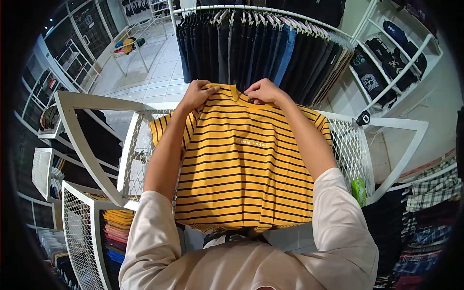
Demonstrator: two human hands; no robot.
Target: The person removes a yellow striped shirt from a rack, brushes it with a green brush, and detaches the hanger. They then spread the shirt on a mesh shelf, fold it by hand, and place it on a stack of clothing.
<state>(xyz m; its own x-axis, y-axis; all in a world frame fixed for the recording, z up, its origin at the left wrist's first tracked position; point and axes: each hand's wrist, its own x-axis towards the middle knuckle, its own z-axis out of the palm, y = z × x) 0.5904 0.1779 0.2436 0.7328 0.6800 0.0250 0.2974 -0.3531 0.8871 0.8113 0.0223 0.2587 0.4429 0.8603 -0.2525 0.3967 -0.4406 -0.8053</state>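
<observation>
A yellow T-shirt [246,169] with dark stripes lies spread in front of me, its collar at the far side and its hem hanging over the near edge of a white mesh rack [345,140]. Small white lettering crosses its chest. My left hand [197,95] pinches the shirt at the left shoulder beside the collar. On the other side of the neck opening, my right hand [265,92] has its fingers closed on the collar edge. Both sleeves stick out past my forearms.
Behind the rack, many dark trousers [232,48] hang from a white rail. Folded coloured shirts [118,227] fill a shelf at lower left. A green packet [358,192] rests at the rack's right end. Plaid shirts [425,217] hang at right. White frames [87,154] rise on both sides.
</observation>
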